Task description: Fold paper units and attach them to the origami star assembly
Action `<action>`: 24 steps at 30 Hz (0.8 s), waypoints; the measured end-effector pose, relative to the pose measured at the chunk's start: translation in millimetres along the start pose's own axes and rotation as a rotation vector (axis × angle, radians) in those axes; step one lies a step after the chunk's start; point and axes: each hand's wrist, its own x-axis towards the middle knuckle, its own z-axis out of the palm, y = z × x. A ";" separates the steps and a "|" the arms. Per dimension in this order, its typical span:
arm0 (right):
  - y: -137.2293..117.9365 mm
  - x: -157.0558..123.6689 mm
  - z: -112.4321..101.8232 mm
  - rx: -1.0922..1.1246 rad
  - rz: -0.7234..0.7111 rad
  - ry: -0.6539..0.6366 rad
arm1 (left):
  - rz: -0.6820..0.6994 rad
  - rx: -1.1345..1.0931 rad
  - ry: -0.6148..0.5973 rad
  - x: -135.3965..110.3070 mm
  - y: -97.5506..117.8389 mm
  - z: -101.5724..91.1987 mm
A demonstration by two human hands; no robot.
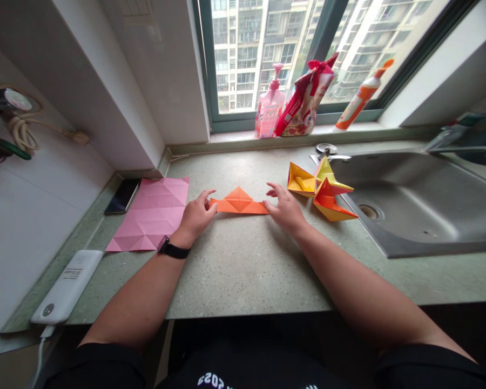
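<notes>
On the speckled green countertop (243, 270), a flat orange origami paper piece with a raised central diamond (238, 202) lies between both hands, partly folded. The open left hand (198, 213) and open right hand (285, 208) rest at its ends without gripping, forearms angled inward. Three yellow-and-orange folded paper forms (322, 189) look complete beside the stainless steel sink (409, 227); a creased pink paper sheet (149, 213) lies flat, unfolded.

One head-worn view looks forward and down, close above the left hand (198, 213) and right hand (283, 208).
</notes>
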 end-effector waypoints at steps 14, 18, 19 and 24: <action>-21.6 -24.0 17.7 -0.235 -0.299 -0.356 | 0.244 -0.030 -0.214 -7.8 10.6 8.4; -10.9 -17.8 16.1 -0.236 -0.289 -0.332 | 0.434 0.028 -0.252 -9.9 6.3 13.0; -9.0 -16.7 16.1 -0.226 -0.288 -0.330 | 0.462 0.062 -0.238 -9.8 4.3 14.5; -6.4 -13.9 20.8 -0.123 -0.329 -0.355 | 0.574 0.161 -0.150 -6.0 -6.2 21.2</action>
